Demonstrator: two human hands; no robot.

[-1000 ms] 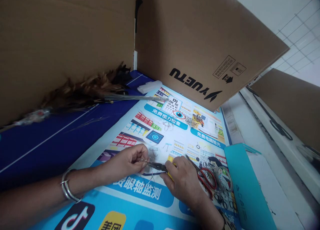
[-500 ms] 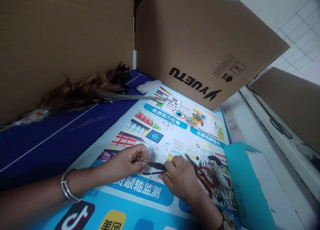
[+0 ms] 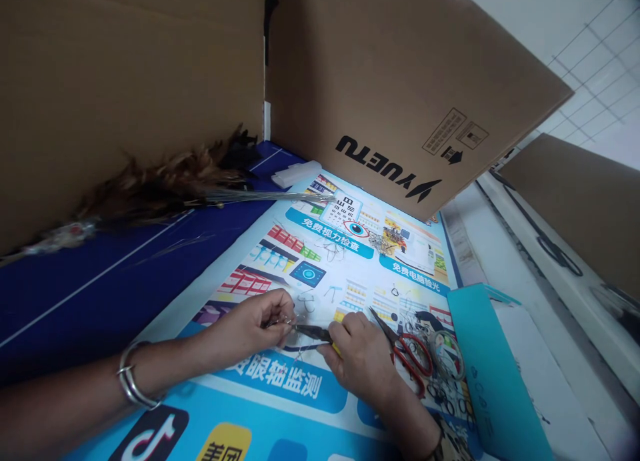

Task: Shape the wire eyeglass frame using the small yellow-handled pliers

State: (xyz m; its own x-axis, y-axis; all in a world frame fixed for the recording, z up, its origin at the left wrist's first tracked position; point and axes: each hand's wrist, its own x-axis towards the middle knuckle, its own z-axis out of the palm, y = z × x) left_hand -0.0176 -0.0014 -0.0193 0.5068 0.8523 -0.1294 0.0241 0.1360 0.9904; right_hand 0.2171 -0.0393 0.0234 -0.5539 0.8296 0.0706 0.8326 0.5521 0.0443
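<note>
Printed sheet (image 3: 280,424) is backed by brown cardboard (image 3: 360,67). Fine shiny wirework (image 3: 286,321) is pinched by fingertips of the left hand (image 3: 269,319), just over the sheet. Dark tapered pliers (image 3: 313,332) are gripped in curled fingers of the right hand (image 3: 363,357), tips at the wirework. Red-handled scissors (image 3: 424,362) and tangled wire loops (image 3: 448,399) are laid alongside. Yellow plier handles (image 3: 336,348) mostly covered; wirework's shape can't be made out.

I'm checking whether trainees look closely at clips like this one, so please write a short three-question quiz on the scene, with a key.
1. What does the right hand grip?
A) tweezers
B) pliers
C) a marker

2. True or false: the red-handled scissors lie beside that hand, not in it.

3. Fill in: the silver bangle is on the ____ arm.

Key: 1. B; 2. True; 3. left.
</note>
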